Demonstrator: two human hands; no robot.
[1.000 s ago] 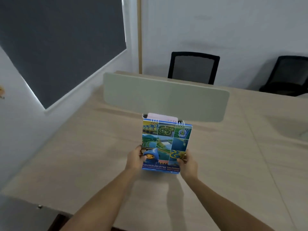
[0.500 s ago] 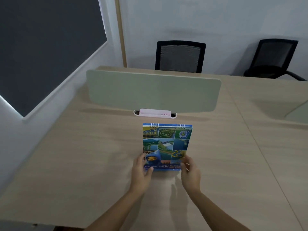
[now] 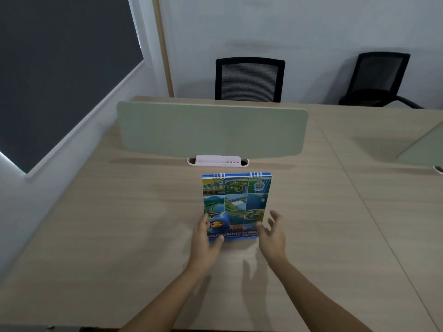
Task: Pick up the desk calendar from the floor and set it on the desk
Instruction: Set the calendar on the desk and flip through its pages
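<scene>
Desk calendar (image 3: 236,207) standing on the desk (image 3: 119,236) just before the divider panel (image 3: 211,129); left hand (image 3: 203,243) touching its lower corner, right hand (image 3: 272,236) open beside it; only release apparently remains.

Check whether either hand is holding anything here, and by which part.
The left hand touches the colourful spiral-bound desk calendar at its lower left corner, thumb on the cover. The right hand is open, holding nothing.

calendar: your desk calendar (image 3: 236,204) has a blue spiral-bound top edge and a cover gridded with aerial photos, a blue cartoon mascot and a title strip at the bottom.
pose: you see it standing on the tabletop (image 3: 119,224), cover facing you.
place: mid-desk.
</scene>
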